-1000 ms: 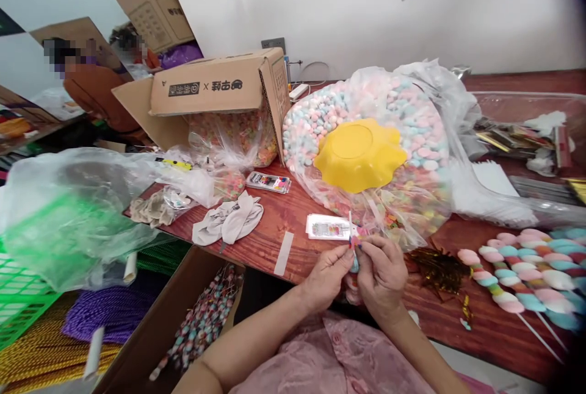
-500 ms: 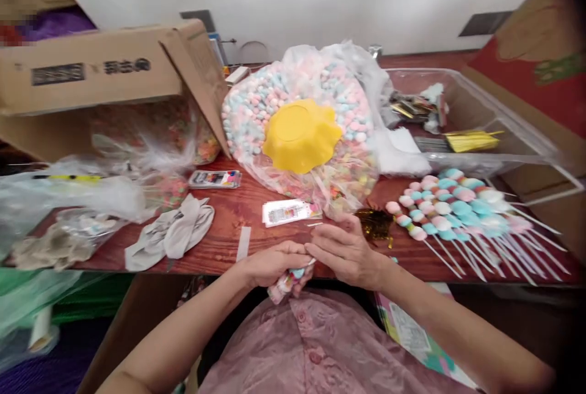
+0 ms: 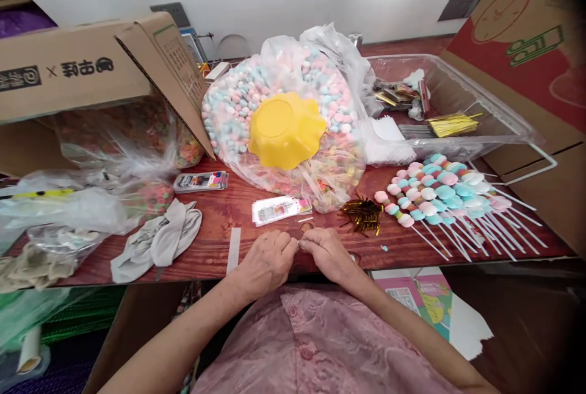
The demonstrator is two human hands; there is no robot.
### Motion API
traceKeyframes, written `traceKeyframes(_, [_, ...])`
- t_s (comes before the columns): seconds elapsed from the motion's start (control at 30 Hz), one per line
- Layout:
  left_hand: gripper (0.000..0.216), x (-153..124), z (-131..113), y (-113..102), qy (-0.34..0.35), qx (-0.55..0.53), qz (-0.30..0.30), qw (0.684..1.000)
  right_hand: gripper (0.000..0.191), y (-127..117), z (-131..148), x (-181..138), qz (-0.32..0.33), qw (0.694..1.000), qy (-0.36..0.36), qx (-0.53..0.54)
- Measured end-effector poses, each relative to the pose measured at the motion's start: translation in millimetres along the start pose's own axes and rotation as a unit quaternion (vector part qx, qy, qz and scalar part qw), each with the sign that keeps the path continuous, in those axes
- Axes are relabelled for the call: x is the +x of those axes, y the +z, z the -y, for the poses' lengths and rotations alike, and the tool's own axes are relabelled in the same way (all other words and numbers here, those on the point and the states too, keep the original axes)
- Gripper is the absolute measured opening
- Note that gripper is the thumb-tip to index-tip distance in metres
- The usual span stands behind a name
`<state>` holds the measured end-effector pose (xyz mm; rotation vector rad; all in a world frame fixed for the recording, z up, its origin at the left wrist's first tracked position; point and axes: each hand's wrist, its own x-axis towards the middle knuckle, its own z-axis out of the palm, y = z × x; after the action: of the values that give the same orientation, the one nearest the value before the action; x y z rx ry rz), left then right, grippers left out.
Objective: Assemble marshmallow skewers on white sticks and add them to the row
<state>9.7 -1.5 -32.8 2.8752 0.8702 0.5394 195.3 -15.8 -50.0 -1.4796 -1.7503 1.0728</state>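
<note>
At the table's front edge my left hand and my right hand meet, fingertips pinched together. A small white tip shows between them, apparently the stick of the marshmallow skewer that my left hand held a moment earlier; its candy is hidden under the hands. What my right fingers pinch is too small to make out. Just beyond lie a stack of printed cards and a bunch of gold twist ties. To the right, many pink, blue and white marshmallow skewers are piled, white sticks toward me.
A yellow wavy bowl rests upside down on a large bag of marshmallows. Behind the skewers stands a clear plastic bin. On the left are an open cardboard box, grey cloth gloves and another card pack.
My right hand's fingers have closed from spread to a pinch against the left. The left hand has turned over, hiding the candy. The view has shifted slightly to the right.
</note>
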Motion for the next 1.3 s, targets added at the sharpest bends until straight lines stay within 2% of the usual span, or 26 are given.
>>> traceKeyframes(0.1, [0.019, 5.8, -0.9, 2.5, 0.045, 0.078, -0.029, 0.996, 0.028, -11.4, -6.0, 4.8, 0.032, 0.999, 0.021, 0.036])
traceKeyframes(0.33, [0.021, 18.3, -2.0, 10.0, 0.091, 0.107, -0.040, 0.989, 0.029, -26.4, -11.2, 0.8, 0.081, 0.995, 0.043, 0.048])
traceKeyframes(0.4, [0.022, 18.6, 2.4, 12.6, 0.089, 0.087, -0.039, 0.991, 0.030, -39.4, -8.1, -7.4, 0.039, 0.999, 0.010, -0.013])
traceKeyframes(0.47, [0.024, 17.5, 7.4, 12.5, 0.055, 0.042, -0.038, 0.997, 0.027, -56.4, -8.8, -21.1, -0.061, 0.988, -0.043, -0.134])
traceKeyframes(0.53, [0.027, 16.1, 10.6, 9.3, -0.011, -0.035, -0.034, 0.999, 0.024, -71.2, -14.6, -39.5, -0.173, 0.946, -0.076, -0.264])
traceKeyframes(0.6, [0.031, 16.1, 10.4, 4.5, -0.089, -0.149, -0.034, 0.984, 0.021, -77.7, -23.9, -59.2, -0.230, 0.909, -0.080, -0.337])
traceKeyframes(0.67, [0.033, 18.4, 6.3, 0.3, -0.171, -0.292, -0.032, 0.940, 0.018, -73.1, -33.5, -75.5, -0.226, 0.903, -0.077, -0.356])
traceKeyframes(0.7, [0.032, 20.4, 3.1, -1.0, -0.217, -0.367, -0.028, 0.904, 0.017, -67.4, -37.6, -81.2, -0.216, 0.905, -0.072, -0.359])
traceKeyframes(0.8, [0.027, 28.0, -8.8, -0.9, -0.361, -0.555, 0.002, 0.749, 0.015, -46.0, -46.2, -85.8, -0.210, 0.906, -0.050, -0.364])
traceKeyframes(0.87, [0.027, 32.4, -15.9, 1.5, -0.422, -0.630, 0.013, 0.651, 0.015, -35.3, -49.7, -81.2, -0.219, 0.904, -0.038, -0.365])
traceKeyframes(0.93, [0.029, 34.6, -20.5, 3.9, -0.442, -0.671, 0.001, 0.596, 0.021, -30.6, -52.6, -75.2, -0.219, 0.902, -0.036, -0.371])
traceKeyframes(1.03, [0.030, 33.6, -23.5, 5.3, -0.444, -0.698, -0.030, 0.561, 0.022, -32.4, -56.3, -68.7, -0.227, 0.894, -0.044, -0.383])
traceKeyframes(1.13, [0.032, 32.3, -25.8, 3.4, -0.443, -0.718, -0.029, 0.536, 0.017, -37.1, -55.1, -63.7, -0.265, 0.898, -0.056, -0.347])
traceKeyframes(1.2, [0.031, 34.9, -28.4, 1.6, -0.430, -0.727, -0.012, 0.536, 0.014, -37.6, -48.6, -58.5, -0.288, 0.904, -0.087, -0.304])
traceKeyframes(1.3, [0.027, 43.1, -31.4, 0.4, -0.387, -0.730, -0.008, 0.563, 0.013, -31.9, -31.3, -48.6, -0.270, 0.918, -0.170, -0.234])
